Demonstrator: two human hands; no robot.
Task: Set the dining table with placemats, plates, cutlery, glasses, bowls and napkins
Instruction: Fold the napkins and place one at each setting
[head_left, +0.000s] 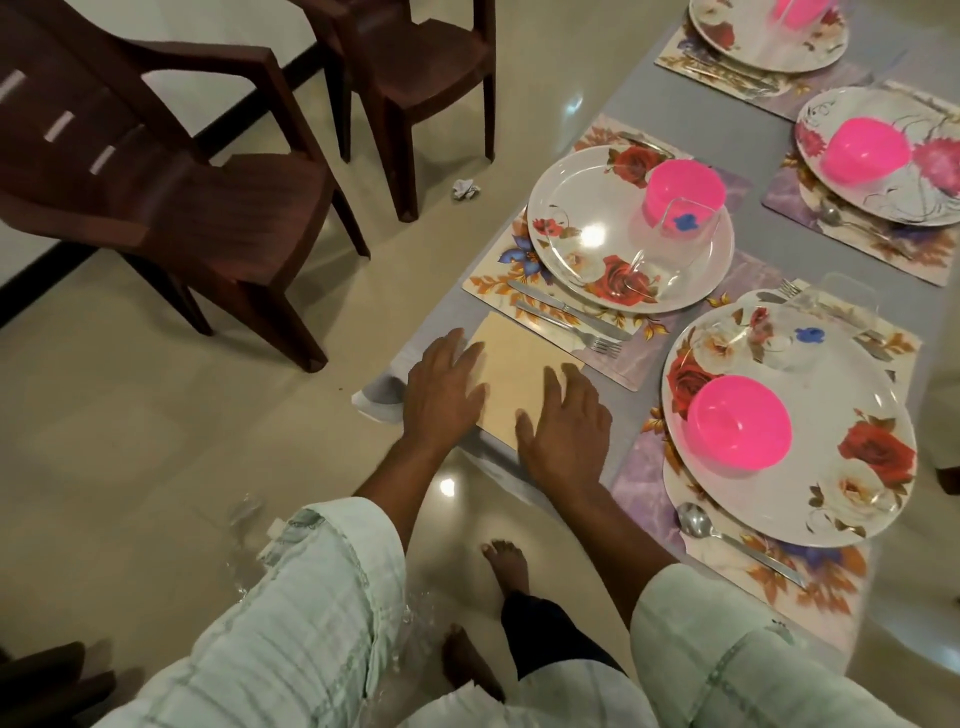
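A cream napkin (517, 366) lies flat at the glass table's near-left corner. My left hand (444, 392) rests palm down on its left edge, fingers spread. My right hand (566, 423) presses flat on its right side. Neither hand grips anything. Just beyond the napkin a floral placemat (498, 260) carries a rose-patterned plate (582, 228), a pink bowl (683, 189), a clear glass (670, 244) lying on the plate, and a knife and fork (566, 317). To the right a second plate (852, 415) holds a pink bowl (737, 421), with a spoon (727, 540) beside it.
Two more settings with pink bowls (865, 150) stand at the far right. Two dark brown plastic chairs (171, 192) stand on the tiled floor to the left, with a crumpled paper (464, 188) between chair and table. My bare feet (506, 566) are below the table edge.
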